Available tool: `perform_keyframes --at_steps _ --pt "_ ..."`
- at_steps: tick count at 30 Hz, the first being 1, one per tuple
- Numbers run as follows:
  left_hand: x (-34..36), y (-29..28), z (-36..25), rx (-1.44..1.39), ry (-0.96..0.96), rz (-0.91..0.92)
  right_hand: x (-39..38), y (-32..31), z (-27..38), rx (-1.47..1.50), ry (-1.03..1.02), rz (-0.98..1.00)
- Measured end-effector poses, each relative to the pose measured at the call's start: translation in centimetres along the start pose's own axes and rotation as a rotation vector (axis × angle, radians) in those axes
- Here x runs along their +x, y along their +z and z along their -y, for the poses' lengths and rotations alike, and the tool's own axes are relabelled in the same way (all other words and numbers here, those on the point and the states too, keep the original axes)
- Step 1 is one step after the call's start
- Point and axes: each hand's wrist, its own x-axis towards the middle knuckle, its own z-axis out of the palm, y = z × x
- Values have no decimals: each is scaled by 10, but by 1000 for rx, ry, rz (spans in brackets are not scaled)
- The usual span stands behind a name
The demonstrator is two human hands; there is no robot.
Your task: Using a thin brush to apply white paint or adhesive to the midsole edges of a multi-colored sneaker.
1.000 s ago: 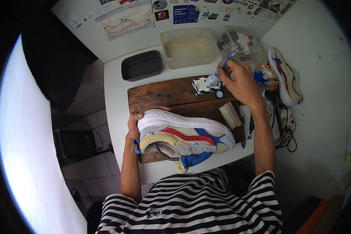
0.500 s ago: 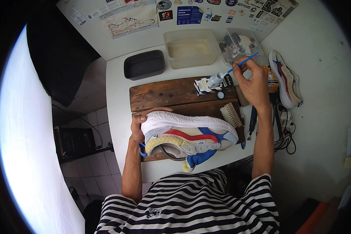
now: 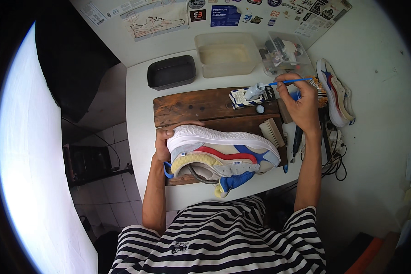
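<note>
My left hand [image 3: 163, 142] grips the heel end of a multicoloured sneaker [image 3: 228, 155], which lies on its side with the white sole facing away from me. A coiled metal shoe-tree spring shows inside its opening. Up at the right, my right hand [image 3: 300, 102] pinches a thin blue brush [image 3: 291, 82], held nearly level. Its tip is at the mouth of a small bottle [image 3: 254, 92] of pale paint, which leans on a blue-and-white box [image 3: 240, 98]. The bottle's round cap [image 3: 260, 109] lies just in front.
Under the sneaker is a dark wooden board [image 3: 187, 107] with a scrub brush [image 3: 272, 132] at its right. Behind stand a black tray [image 3: 171, 73], a translucent tub [image 3: 226, 68] and a clear box [image 3: 285, 57] of small items. Another sneaker [image 3: 335, 93] and cables [image 3: 335, 160] lie to the right.
My right hand has moved slightly down and right, and the blue brush has tilted from slanting to nearly level at the bottle's mouth. My left hand still holds the sneaker.
</note>
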Motion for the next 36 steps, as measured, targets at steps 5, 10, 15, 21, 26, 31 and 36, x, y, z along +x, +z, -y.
perform_keyframes --at_steps 5,10,15,21,26,31,36 --pt "1 -6 4 12 -3 -9 -8 0 -9 62 54 -3" --pt "2 -3 5 -18 20 -36 -11 -2 -8 83 91 -9" --pt "1 -2 4 3 26 -39 -14 -7 -10 93 74 -39" --pt "-5 0 3 17 27 12 -33 -22 10 335 157 -151" --pt "-9 6 6 56 66 -45 -80 -24 49 733 139 -145" --pt "-10 3 10 -14 80 -36 -118 2 72 1036 266 -19" --pt "-9 -10 13 23 82 67 -117 12 78 1041 293 134"
